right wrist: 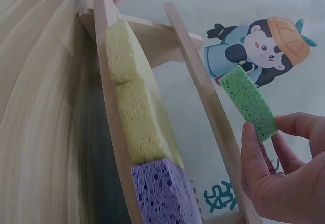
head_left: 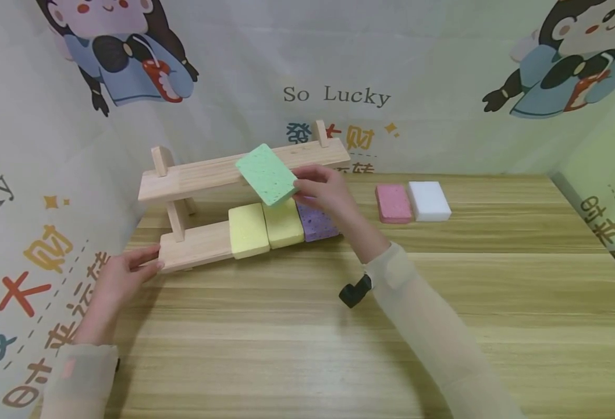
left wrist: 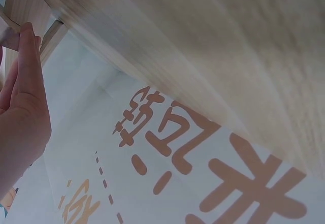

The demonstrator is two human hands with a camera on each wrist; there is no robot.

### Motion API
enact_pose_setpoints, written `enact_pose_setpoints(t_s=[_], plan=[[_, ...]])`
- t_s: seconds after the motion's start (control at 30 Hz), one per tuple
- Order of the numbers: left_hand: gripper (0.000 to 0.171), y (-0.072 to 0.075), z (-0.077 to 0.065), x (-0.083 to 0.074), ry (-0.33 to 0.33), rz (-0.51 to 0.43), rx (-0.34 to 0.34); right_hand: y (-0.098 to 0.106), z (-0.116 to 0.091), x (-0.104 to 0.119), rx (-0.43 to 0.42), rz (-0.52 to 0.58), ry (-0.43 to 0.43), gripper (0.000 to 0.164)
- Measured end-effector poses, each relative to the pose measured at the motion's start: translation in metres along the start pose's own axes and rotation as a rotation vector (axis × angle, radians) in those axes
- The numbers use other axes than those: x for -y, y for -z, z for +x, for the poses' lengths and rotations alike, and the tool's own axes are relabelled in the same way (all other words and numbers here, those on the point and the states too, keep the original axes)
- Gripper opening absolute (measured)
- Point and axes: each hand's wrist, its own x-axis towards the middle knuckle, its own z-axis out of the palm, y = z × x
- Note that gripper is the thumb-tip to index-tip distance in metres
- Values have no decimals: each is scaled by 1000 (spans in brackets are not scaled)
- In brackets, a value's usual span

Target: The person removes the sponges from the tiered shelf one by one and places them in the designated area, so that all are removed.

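Observation:
Between the thumb and fingers of my right hand [head_left: 325, 189] a green sponge [head_left: 266, 174] is pinched by one end. It is held up tilted, overlapping the upper board of a two-tier wooden rack [head_left: 197, 177] in the head view; in the right wrist view the green sponge [right wrist: 249, 102] appears beside that board. My left hand [head_left: 124, 273] grips the left end of the rack's lower board [head_left: 194, 247]. On this lower board, side by side, lie two yellow sponges [head_left: 248, 230] and a purple sponge [head_left: 316, 224], partly hidden by the right hand.
Right of the rack, a pink sponge [head_left: 393, 203] and a white sponge [head_left: 429, 201] lie together on the wood-grain table [head_left: 265, 337]. Short upright pegs [head_left: 162, 160] rise from the upper board. Printed cloth [head_left: 338, 52] hangs behind and along both sides.

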Motion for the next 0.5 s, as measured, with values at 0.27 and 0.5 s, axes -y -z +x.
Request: enact_pose_setpoints(t_s=[0.27, 0.5], plan=[[49, 0, -1, -1, -8, -12, -4, 19, -8, 0, -18, -18, 3, 33], [50, 0, 0, 0, -5, -4, -8, 31, -18, 5, -19, -6, -6, 33]])
